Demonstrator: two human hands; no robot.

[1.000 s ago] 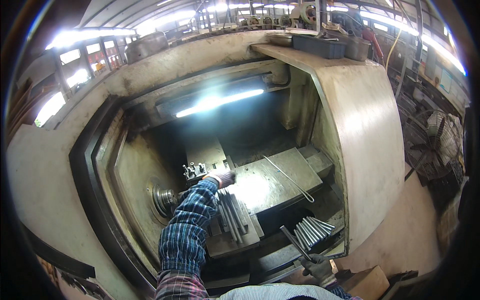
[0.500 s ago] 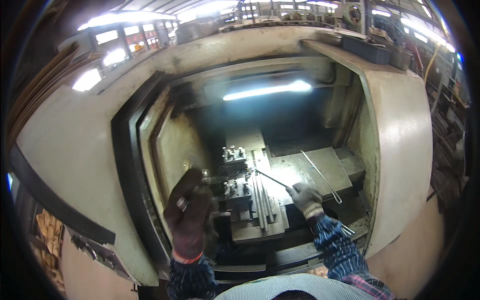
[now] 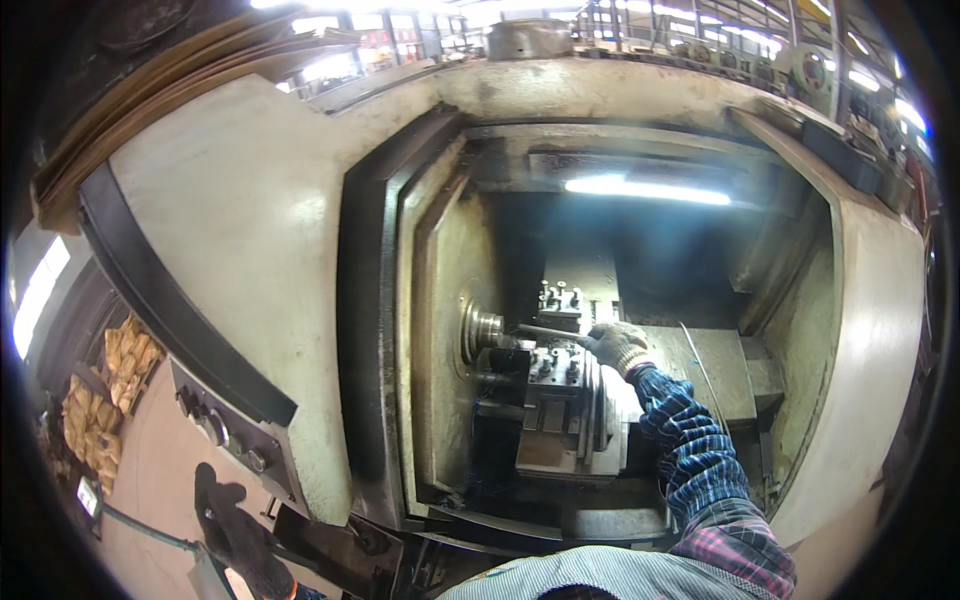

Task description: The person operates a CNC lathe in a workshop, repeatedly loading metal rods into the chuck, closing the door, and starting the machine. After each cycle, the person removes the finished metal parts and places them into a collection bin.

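My right hand [image 3: 617,345], in a grey work glove with a blue plaid sleeve, reaches into the open lathe and grips a thin metal rod [image 3: 550,331]. The rod points left toward the round chuck [image 3: 483,328], its tip close to it. Just below the hand sits the dark tool post block [image 3: 553,368]. My left hand [image 3: 232,528], in a dark glove, hangs low at the bottom left outside the machine, near the control knobs [image 3: 215,428]. It holds nothing that I can see.
The beige lathe housing [image 3: 250,230] surrounds the opening. A lamp strip [image 3: 648,189] glows at the top inside. A thin wire rod [image 3: 700,370] lies on the flat bed at the right. Yellowish sacks [image 3: 100,390] lie on the floor at the far left.
My view swung right and closer to the machine. My right hand moved left with the rod toward the chuck. My left hand dropped from the machine opening to the lower left.
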